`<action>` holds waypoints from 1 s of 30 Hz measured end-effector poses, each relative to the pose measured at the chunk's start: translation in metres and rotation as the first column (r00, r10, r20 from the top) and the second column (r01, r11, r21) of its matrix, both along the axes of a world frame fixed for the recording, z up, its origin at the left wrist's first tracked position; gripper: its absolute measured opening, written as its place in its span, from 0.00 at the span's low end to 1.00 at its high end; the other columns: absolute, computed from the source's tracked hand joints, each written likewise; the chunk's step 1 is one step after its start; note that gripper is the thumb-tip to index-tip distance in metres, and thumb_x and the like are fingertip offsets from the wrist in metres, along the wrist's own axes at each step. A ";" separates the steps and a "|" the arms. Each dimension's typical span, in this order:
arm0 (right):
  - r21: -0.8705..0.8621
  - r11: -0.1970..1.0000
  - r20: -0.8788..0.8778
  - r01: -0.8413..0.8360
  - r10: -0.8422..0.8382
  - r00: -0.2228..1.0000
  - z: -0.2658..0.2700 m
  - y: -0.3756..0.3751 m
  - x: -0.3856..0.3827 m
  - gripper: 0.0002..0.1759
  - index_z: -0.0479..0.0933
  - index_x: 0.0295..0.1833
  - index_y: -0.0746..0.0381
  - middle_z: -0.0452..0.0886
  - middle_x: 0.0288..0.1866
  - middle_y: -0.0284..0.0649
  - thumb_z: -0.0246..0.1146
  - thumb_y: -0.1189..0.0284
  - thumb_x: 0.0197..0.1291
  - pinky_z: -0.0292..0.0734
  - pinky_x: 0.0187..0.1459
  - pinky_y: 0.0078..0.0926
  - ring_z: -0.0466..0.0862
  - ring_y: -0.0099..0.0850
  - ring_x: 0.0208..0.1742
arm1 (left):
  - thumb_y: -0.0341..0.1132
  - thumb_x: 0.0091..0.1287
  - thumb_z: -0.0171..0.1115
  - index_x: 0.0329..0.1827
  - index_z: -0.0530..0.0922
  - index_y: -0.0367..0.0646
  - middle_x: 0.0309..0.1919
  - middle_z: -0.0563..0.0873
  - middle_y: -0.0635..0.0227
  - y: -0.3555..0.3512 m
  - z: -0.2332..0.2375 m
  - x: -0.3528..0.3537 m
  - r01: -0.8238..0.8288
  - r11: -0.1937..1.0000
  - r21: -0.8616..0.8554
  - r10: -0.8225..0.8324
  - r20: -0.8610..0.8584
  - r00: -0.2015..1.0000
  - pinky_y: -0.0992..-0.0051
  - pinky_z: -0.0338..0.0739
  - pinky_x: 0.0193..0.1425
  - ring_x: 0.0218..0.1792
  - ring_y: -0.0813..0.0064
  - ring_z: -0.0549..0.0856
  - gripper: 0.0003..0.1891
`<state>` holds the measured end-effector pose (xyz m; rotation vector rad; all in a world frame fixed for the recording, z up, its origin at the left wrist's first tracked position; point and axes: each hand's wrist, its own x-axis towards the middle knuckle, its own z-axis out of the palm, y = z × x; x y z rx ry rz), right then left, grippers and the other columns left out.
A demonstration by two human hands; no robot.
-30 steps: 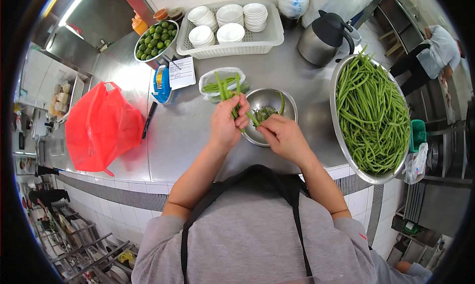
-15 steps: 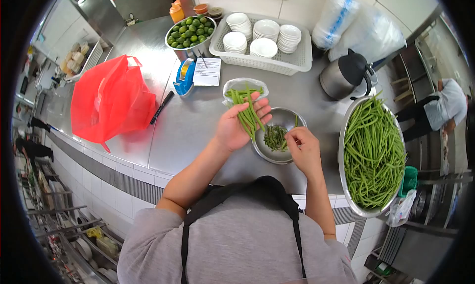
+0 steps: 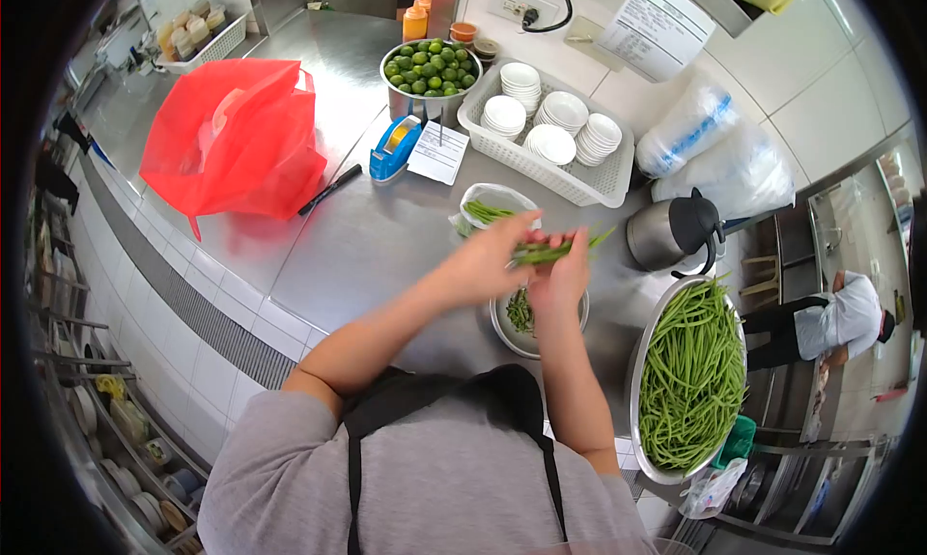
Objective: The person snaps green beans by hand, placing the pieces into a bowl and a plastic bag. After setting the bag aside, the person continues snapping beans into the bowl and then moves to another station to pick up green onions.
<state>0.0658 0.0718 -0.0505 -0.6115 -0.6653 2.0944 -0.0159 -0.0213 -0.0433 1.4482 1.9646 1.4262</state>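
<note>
My left hand [image 3: 491, 253] and my right hand [image 3: 564, 270] meet over the counter, both closed around a small bunch of green beans [image 3: 546, 255]. Bean tips stick out to the right, past the right hand. Motion smears the left hand's fingers somewhat. Below the hands sits a metal bowl [image 3: 517, 341] with short green trimmings [image 3: 520, 311] in it; my right wrist and forearm partly cover it. Just behind the hands stands a clear plastic bag [image 3: 526, 199] holding more green beans. At the right, a large metal tray [image 3: 637, 429] is heaped with whole green beans [image 3: 690, 381].
A red bag [image 3: 232, 149], black marker [image 3: 330, 190], blue tape dispenser [image 3: 394, 149] and paper slip [image 3: 437, 154] lie to the left. Behind are a pot of limes [image 3: 430, 69], a basket [image 3: 541, 167] of small white bowls and a thermal jug [image 3: 666, 231]. Another person [image 3: 821, 318] stands far right.
My right hand has left the bowl and come up to the beans. The left palm, earlier turned up and open under them, has turned over. The camera view has shifted.
</note>
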 end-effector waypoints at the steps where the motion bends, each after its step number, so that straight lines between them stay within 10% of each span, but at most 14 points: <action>1: 0.063 0.998 -0.050 -0.018 0.021 0.999 0.003 0.012 -0.010 0.14 0.64 0.32 0.59 0.70 0.24 0.34 0.49 0.62 0.68 0.73 0.39 0.29 0.72 0.28 0.26 | 0.30 0.54 0.61 0.57 0.71 0.44 0.45 0.79 0.56 -0.003 0.001 -0.018 -0.011 0.997 -0.073 0.016 0.072 0.997 0.68 0.76 0.44 0.41 0.63 0.81 0.24; 4: 0.346 0.934 0.082 -0.090 0.065 0.994 0.006 0.031 -0.044 0.15 0.64 0.30 0.59 0.67 0.21 0.32 0.51 0.63 0.67 0.72 0.33 0.27 0.70 0.27 0.22 | 0.30 0.54 0.62 0.38 0.78 0.41 0.42 0.80 0.61 -0.001 -0.026 -0.065 -0.351 0.935 -0.047 0.349 -0.031 0.936 0.73 0.76 0.42 0.37 0.71 0.80 0.08; 6: 0.736 0.618 0.357 -0.275 -0.009 0.934 0.005 0.031 -0.063 0.15 0.64 0.30 0.61 0.68 0.19 0.35 0.53 0.63 0.66 0.71 0.29 0.30 0.70 0.32 0.20 | 0.29 0.54 0.61 0.36 0.78 0.40 0.40 0.81 0.64 0.003 -0.044 -0.084 -0.400 0.914 -0.062 0.400 -0.014 0.916 0.74 0.75 0.41 0.36 0.74 0.79 0.07; 8: 0.810 0.402 0.478 -0.428 -0.028 0.878 -0.001 0.030 -0.075 0.14 0.65 0.32 0.63 0.71 0.21 0.38 0.54 0.64 0.64 0.71 0.29 0.33 0.72 0.36 0.22 | 0.26 0.55 0.60 0.38 0.79 0.40 0.34 0.81 0.72 0.005 -0.057 -0.092 -0.037 0.972 -0.234 0.179 0.622 0.762 0.77 0.74 0.39 0.35 0.80 0.78 0.08; 12: 0.655 -0.212 0.681 -0.726 -0.250 0.688 -0.020 0.037 -0.080 0.10 0.69 0.38 0.66 0.78 0.28 0.49 0.56 0.69 0.59 0.72 0.33 0.41 0.78 0.47 0.30 | 0.24 0.55 0.58 0.42 0.80 0.41 0.30 0.80 0.76 0.008 -0.062 -0.086 -0.127 0.965 -0.230 0.233 0.523 0.820 0.79 0.74 0.39 0.35 0.84 0.77 0.11; 15: 0.506 -0.378 0.655 -0.775 -0.416 0.630 -0.042 0.049 -0.074 0.09 0.73 0.39 0.66 0.81 0.33 0.48 0.55 0.73 0.55 0.75 0.38 0.42 0.81 0.47 0.37 | 0.23 0.55 0.58 0.47 0.80 0.38 0.30 0.81 0.73 0.005 -0.053 -0.083 -0.164 0.971 -0.172 0.235 0.594 0.769 0.79 0.74 0.37 0.31 0.84 0.77 0.15; 17: 0.380 -0.318 0.711 -0.869 -0.500 0.494 -0.039 0.050 -0.072 0.09 0.75 0.39 0.65 0.81 0.35 0.49 0.54 0.73 0.54 0.76 0.39 0.40 0.81 0.46 0.38 | 0.23 0.55 0.59 0.46 0.79 0.35 0.31 0.81 0.71 0.004 -0.045 -0.085 -0.134 0.990 -0.053 0.113 0.860 0.497 0.79 0.74 0.36 0.29 0.82 0.77 0.15; 21: 0.072 -0.170 0.785 -0.983 -0.598 0.161 -0.007 0.034 -0.070 0.10 0.78 0.36 0.67 0.81 0.40 0.51 0.54 0.73 0.52 0.77 0.42 0.38 0.82 0.44 0.42 | 0.22 0.53 0.58 0.45 0.81 0.36 0.34 0.81 0.70 0.009 -0.040 -0.082 -0.036 0.998 -0.054 0.065 0.806 0.588 0.80 0.74 0.37 0.31 0.82 0.77 0.14; 23: 0.094 -0.165 0.772 -0.982 -0.610 0.176 -0.004 0.033 -0.071 0.10 0.78 0.35 0.67 0.81 0.39 0.51 0.56 0.73 0.51 0.77 0.43 0.38 0.82 0.44 0.42 | 0.20 0.50 0.58 0.43 0.82 0.39 0.35 0.80 0.66 0.008 -0.022 -0.073 -0.116 0.950 -0.290 0.180 0.205 0.962 0.77 0.75 0.40 0.35 0.75 0.80 0.16; 26: 0.258 -0.181 0.767 -0.949 -0.559 0.315 -0.001 0.035 -0.065 0.08 0.80 0.32 0.67 0.81 0.38 0.52 0.60 0.73 0.47 0.77 0.44 0.37 0.82 0.45 0.41 | 0.22 0.45 0.59 0.42 0.82 0.39 0.32 0.79 0.60 0.015 -0.048 -0.069 -0.343 0.932 -0.121 0.296 -0.295 0.909 0.71 0.75 0.42 0.35 0.64 0.80 0.18; 30: 0.418 -0.150 0.759 -0.896 -0.485 0.435 0.001 0.042 -0.056 0.08 0.80 0.29 0.66 0.81 0.34 0.54 0.67 0.75 0.39 0.76 0.45 0.36 0.81 0.45 0.41 | 0.23 0.44 0.60 0.41 0.82 0.38 0.32 0.77 0.55 0.019 -0.047 -0.063 -0.343 0.930 -0.135 0.286 -0.323 0.902 0.67 0.75 0.45 0.36 0.57 0.79 0.18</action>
